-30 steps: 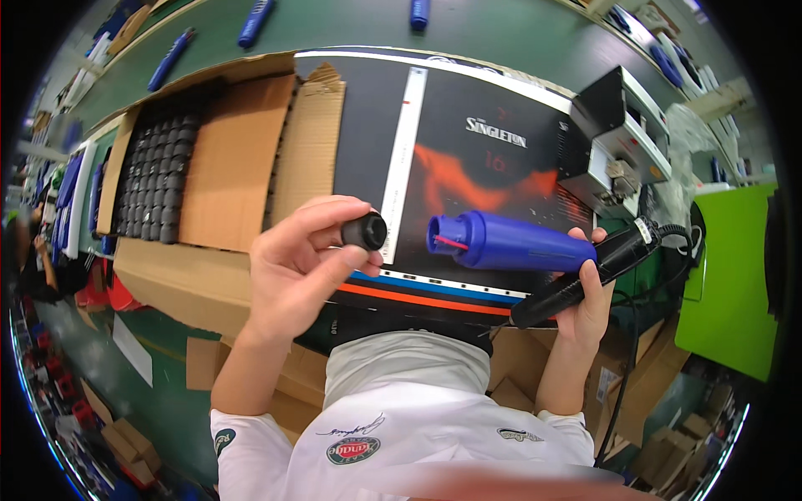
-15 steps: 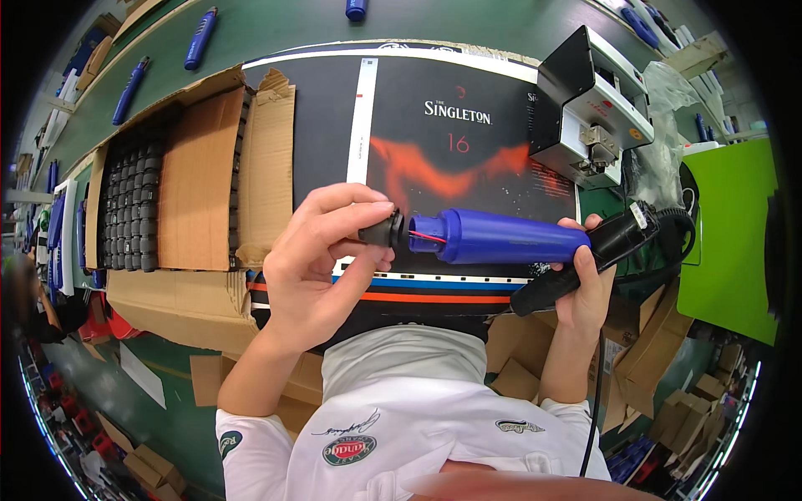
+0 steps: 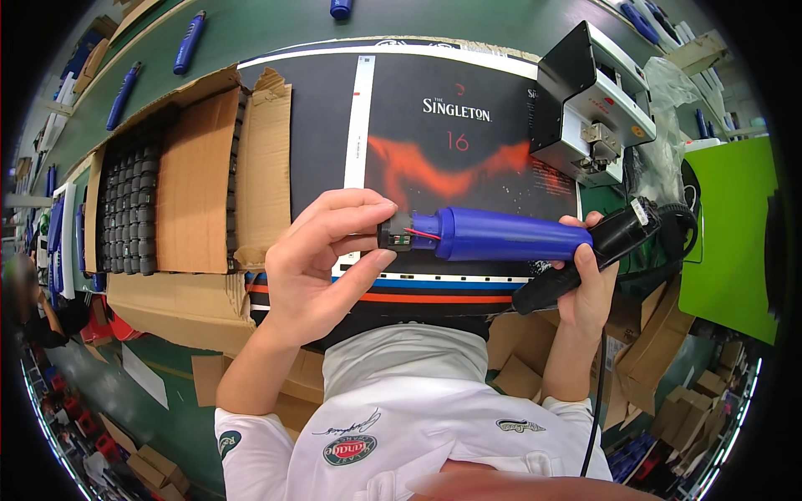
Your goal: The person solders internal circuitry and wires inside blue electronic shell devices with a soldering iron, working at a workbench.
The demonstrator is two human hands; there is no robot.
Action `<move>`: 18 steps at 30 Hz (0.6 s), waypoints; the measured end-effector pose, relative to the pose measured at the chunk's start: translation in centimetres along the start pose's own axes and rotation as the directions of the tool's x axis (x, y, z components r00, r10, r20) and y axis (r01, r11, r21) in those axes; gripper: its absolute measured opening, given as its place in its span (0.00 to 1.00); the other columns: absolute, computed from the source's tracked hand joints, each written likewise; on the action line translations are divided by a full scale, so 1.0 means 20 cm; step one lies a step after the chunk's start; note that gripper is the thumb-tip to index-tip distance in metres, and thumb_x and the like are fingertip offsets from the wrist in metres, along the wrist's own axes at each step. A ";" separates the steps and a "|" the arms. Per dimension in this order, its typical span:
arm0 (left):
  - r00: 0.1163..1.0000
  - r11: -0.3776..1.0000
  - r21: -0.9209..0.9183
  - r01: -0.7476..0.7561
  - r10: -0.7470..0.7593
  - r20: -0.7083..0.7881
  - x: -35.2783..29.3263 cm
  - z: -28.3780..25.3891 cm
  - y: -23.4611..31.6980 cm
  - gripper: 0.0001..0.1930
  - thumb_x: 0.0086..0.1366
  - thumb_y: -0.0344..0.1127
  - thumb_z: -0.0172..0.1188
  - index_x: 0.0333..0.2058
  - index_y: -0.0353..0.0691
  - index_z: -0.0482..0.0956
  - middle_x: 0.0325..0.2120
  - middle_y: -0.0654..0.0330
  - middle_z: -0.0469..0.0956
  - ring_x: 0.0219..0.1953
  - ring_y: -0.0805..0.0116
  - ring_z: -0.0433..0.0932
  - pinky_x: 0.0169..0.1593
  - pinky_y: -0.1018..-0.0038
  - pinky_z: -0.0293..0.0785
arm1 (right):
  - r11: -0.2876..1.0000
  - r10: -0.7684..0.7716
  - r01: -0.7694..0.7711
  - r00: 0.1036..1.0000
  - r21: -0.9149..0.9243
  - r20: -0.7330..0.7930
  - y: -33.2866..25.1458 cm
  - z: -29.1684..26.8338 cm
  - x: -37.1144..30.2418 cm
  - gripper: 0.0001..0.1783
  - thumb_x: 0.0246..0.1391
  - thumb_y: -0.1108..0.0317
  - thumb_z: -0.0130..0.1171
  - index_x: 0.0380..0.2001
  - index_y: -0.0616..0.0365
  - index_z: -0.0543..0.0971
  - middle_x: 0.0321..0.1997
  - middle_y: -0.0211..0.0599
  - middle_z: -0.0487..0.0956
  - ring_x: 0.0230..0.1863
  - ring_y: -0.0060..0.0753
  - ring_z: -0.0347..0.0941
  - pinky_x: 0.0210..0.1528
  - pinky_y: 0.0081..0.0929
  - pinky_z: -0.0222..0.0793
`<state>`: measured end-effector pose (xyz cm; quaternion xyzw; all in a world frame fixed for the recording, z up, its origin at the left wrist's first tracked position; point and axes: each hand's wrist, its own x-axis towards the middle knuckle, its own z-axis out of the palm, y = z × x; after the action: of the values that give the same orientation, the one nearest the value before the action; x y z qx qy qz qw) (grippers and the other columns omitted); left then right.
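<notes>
My left hand point(image 3: 313, 263) pinches a black end cap point(image 3: 389, 235) between thumb and fingers. A small circuit board shows on the cap's turned face. Red wire runs from it into the open, narrower end of a blue plastic tube point(image 3: 514, 235). Cap and tube end are almost touching or touching; I cannot tell which. My right hand point(image 3: 587, 292) is wrapped round the tube's other end. The same hand also holds a black corded hand tool point(image 3: 616, 242), which slants below the tube, its lower end pointing toward my body.
At left stands an open cardboard carton point(image 3: 266, 167) with rows of black caps point(image 3: 129, 209). A black printed sheet point(image 3: 451, 75) covers the work surface. A metal-cased machine point(image 3: 589, 108) stands at back right, beside a bright green panel point(image 3: 727, 242). Blue tubes point(image 3: 190, 43) lie farther back.
My left hand has turned the cap so its circuit board shows, and brought it slightly right, up to the tube's end. The right hand has barely moved.
</notes>
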<state>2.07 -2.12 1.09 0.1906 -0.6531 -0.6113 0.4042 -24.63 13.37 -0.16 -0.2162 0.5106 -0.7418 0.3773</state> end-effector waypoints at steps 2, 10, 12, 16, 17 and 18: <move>1.000 1.000 -0.005 0.021 -0.021 0.015 0.00 0.00 -0.01 0.19 0.57 0.12 0.59 0.49 0.25 0.76 0.50 0.47 0.71 0.46 0.67 0.79 0.51 0.74 0.80 | 1.000 -0.018 0.018 1.000 -0.010 0.007 -0.01 0.00 -0.01 0.26 0.52 0.72 0.67 0.51 0.56 0.67 0.48 0.50 0.78 0.32 0.26 0.73 0.35 0.23 0.72; 0.993 0.991 -0.090 0.094 -0.088 0.076 0.04 0.01 0.01 0.19 0.58 0.12 0.58 0.49 0.25 0.75 0.49 0.49 0.72 0.45 0.68 0.79 0.49 0.76 0.79 | 0.982 -0.163 0.162 0.987 -0.094 -0.006 -0.08 -0.01 -0.06 0.27 0.50 0.72 0.68 0.51 0.58 0.68 0.47 0.52 0.79 0.31 0.25 0.73 0.33 0.22 0.72; 0.995 0.994 -0.084 0.067 -0.060 0.086 0.06 0.03 0.02 0.19 0.58 0.12 0.58 0.50 0.25 0.75 0.48 0.50 0.72 0.46 0.68 0.79 0.50 0.76 0.79 | 0.974 -0.213 0.211 0.977 -0.086 -0.015 -0.11 0.00 -0.06 0.27 0.50 0.73 0.68 0.51 0.59 0.68 0.47 0.53 0.79 0.30 0.25 0.73 0.31 0.21 0.71; 0.990 0.998 0.003 0.060 -0.060 0.128 0.14 0.04 0.01 0.19 0.59 0.13 0.58 0.50 0.26 0.74 0.47 0.53 0.72 0.47 0.67 0.79 0.52 0.75 0.79 | 0.953 -0.274 0.273 0.962 -0.135 0.007 -0.21 0.05 -0.03 0.28 0.48 0.76 0.68 0.52 0.61 0.69 0.47 0.54 0.79 0.31 0.25 0.74 0.31 0.20 0.71; 0.983 0.996 0.042 0.074 -0.080 0.163 0.16 0.04 0.01 0.19 0.59 0.13 0.58 0.50 0.26 0.73 0.47 0.54 0.73 0.47 0.68 0.79 0.52 0.75 0.79 | 0.951 -0.281 0.279 0.960 -0.136 0.005 -0.24 0.07 -0.03 0.28 0.48 0.76 0.68 0.52 0.61 0.69 0.47 0.54 0.79 0.31 0.25 0.74 0.31 0.20 0.71; 0.978 0.993 0.088 0.074 -0.089 0.188 0.18 0.04 0.01 0.18 0.59 0.14 0.59 0.49 0.28 0.74 0.47 0.54 0.73 0.47 0.69 0.79 0.53 0.75 0.79 | 0.926 -0.326 0.322 0.945 -0.199 0.014 -0.28 0.09 -0.03 0.28 0.48 0.76 0.68 0.52 0.62 0.69 0.47 0.54 0.79 0.31 0.25 0.75 0.32 0.20 0.72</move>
<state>-0.66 -4.20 2.41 0.1736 -0.7047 -0.6161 0.3061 -24.90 13.83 5.80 -0.3269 0.5428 -0.7412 0.2214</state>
